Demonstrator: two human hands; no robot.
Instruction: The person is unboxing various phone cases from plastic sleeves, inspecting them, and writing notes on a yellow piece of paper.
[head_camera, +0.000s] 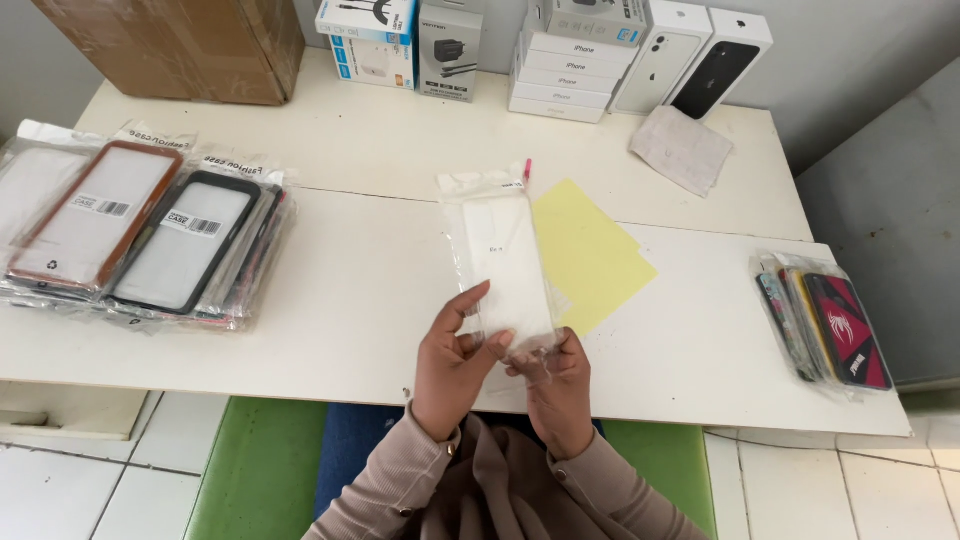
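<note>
A clear plastic sleeve with a white phone case inside (500, 255) is held upright over the white table (340, 320). My left hand (452, 358) grips its lower left edge, fingers wrapped onto the front. At the bottom right corner my right hand (553, 388) pinches the sleeve. Behind the sleeve, flat on the table, lies a yellow sheet (590, 250).
Stacks of bagged phone cases lie at the left (140, 235) and at the right edge (825, 325). Along the back wall stand phone and charger boxes (560, 55), a cardboard box (190, 40) and a grey cloth (682, 148). A green and blue seat (270, 470) shows below.
</note>
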